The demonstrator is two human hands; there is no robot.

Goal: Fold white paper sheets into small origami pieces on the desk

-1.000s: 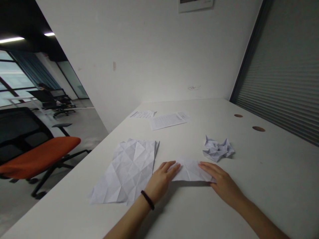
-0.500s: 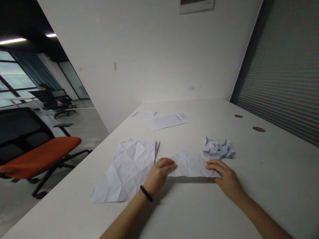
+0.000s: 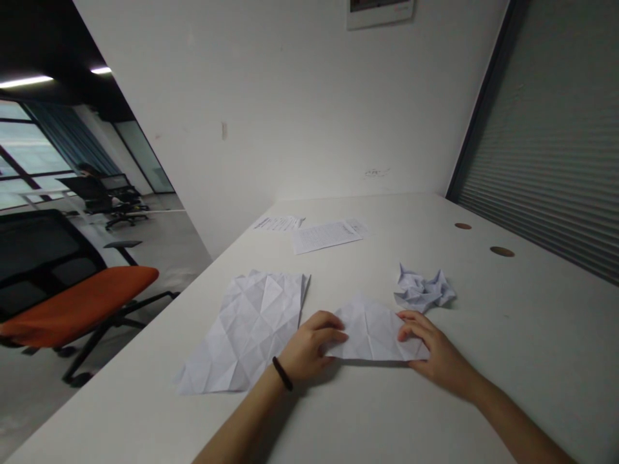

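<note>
A piece of folded paper (image 3: 370, 330) is held low over the near middle part of the white tabletop (image 3: 382, 419), between the two hands. It is white with a faint bluish cast, and its surface is matt and unprinted on the side that is shown. A broad, low outline is formed: the near edge is long and almost straight, while the far side is drawn up to a shallow peak near the middle, where the paper is hard to tell from the pale surface behind. The face is marked by a crease running from the near edge toward the peak, and by fainter slanting folds to either side. A thin shadow is cast along the near edge. Whether several layers are stacked cannot be told.

The left end is pinched by the left grip (image 3: 309, 345), with fingers laid over the top; a dark band (image 3: 282, 373) is worn at that wrist. The right end is pinched by the right grip (image 3: 435, 348), its fingers curled on the upper face and its thumb set at the near edge.

To the left, a larger creased sheet (image 3: 261, 322) is spread, covered with a net of triangular facets. Beyond the right grip, a crumpled paper form (image 3: 423, 290) is seen, with pointed corners raised.
</note>
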